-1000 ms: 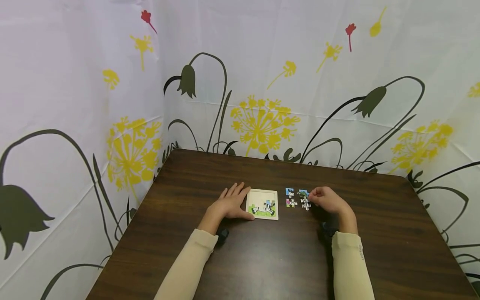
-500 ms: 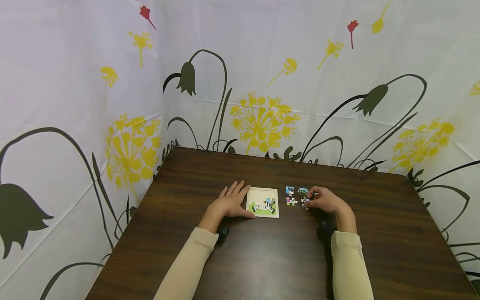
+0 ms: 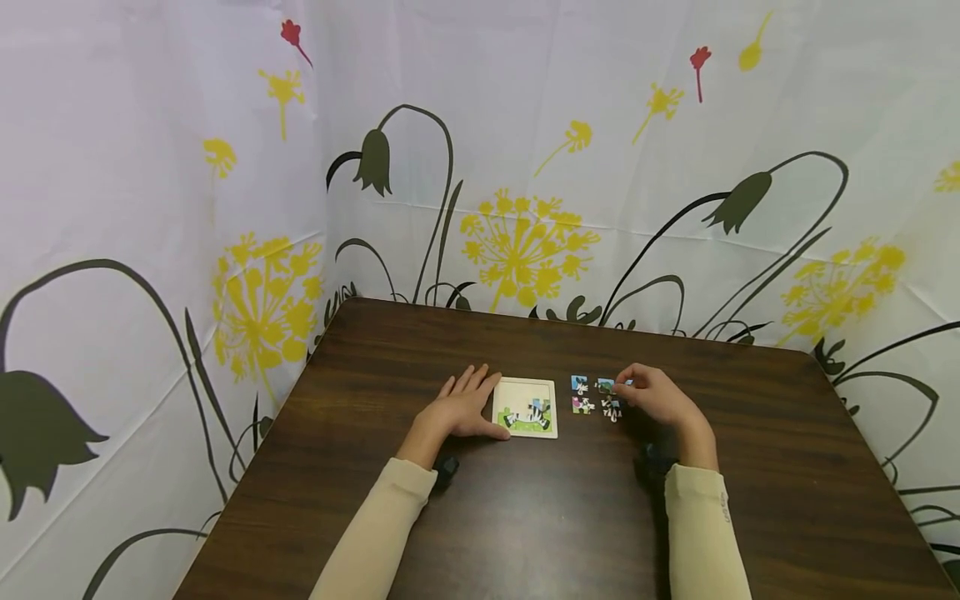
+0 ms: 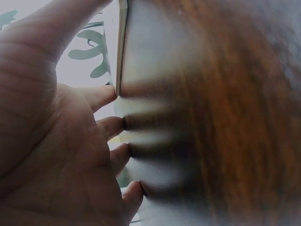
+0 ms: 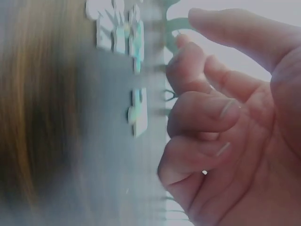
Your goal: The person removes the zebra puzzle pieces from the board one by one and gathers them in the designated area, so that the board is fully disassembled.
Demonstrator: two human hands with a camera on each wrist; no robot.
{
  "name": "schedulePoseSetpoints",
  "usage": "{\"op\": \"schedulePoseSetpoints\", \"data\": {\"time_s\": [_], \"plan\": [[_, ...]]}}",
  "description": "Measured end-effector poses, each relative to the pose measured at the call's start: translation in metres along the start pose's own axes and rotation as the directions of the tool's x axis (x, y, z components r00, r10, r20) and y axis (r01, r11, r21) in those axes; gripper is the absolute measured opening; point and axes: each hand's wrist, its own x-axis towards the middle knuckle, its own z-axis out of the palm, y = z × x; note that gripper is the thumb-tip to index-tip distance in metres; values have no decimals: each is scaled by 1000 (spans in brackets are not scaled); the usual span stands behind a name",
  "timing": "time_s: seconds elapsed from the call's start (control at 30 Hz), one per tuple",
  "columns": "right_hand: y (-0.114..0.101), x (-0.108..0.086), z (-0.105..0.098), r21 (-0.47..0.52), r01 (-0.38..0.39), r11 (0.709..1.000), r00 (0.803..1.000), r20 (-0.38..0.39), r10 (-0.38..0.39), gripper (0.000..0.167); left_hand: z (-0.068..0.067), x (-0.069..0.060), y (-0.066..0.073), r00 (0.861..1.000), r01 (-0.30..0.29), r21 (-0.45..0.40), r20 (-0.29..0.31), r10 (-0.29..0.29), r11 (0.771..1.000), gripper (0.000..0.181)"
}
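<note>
A square puzzle tray (image 3: 518, 390) lies on the dark table, with zebra and grass pieces filling its lower part. My left hand (image 3: 459, 410) rests spread out at the tray's left side; in the left wrist view its thumb and index finger (image 4: 101, 97) frame the tray's edge (image 4: 121, 52). Over the loose pieces hovers my right hand (image 3: 660, 398), thumb and index finger apart, other fingers loosely curled; I see nothing held. Near its fingertips are a blue-and-green puzzle piece (image 3: 606, 387) and striped pieces (image 3: 611, 409). Another loose piece (image 5: 138, 113) shows in the right wrist view.
Left of the right hand lie a blue zebra piece (image 3: 579, 383) and a pink-and-striped piece (image 3: 582, 405). The brown wooden table (image 3: 525, 517) extends around both arms. A white flowered curtain (image 3: 495, 100) hangs behind it.
My right hand's fingers spread over the striped pieces, then moved slightly up and away, uncovering the lower right ones. The left hand and the tray have stayed in place.
</note>
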Motion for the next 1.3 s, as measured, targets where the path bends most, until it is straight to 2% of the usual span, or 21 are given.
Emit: {"op": "schedulePoseSetpoints", "data": {"time_s": [0.2, 0.43, 0.57, 0.77, 0.97, 1.3], "plan": [[-22, 12, 21, 9, 44, 999, 999, 27, -44, 21, 1, 0, 0, 1000, 7, 8, -5, -7, 1000, 117], [-56, 29, 67, -49, 100, 994, 979, 185, -89, 23, 3, 2, -2, 1000, 8, 2, -17, -8, 1000, 117], [-65, 34, 84, -87, 84, 993, 971, 232, -62, 26, 3, 3, -2, 1000, 9, -3, -14, -9, 1000, 117], [-67, 35, 94, -54, 48, 997, 963, 266, -32, 29, 1, 1, 1, 1000, 10, -5, -4, -10, 1000, 116], [-70, 36, 95, -6, 16, 1000, 952, 306, -13, 30, -3, -2, 4, 1000, 4, -5, -4, -4, 1000, 114], [-73, 36, 96, 70, -32, 997, 941, 338, 7, 31, 3, 4, -3, 1000, 3, -11, -16, -4, 1000, 117]]}}
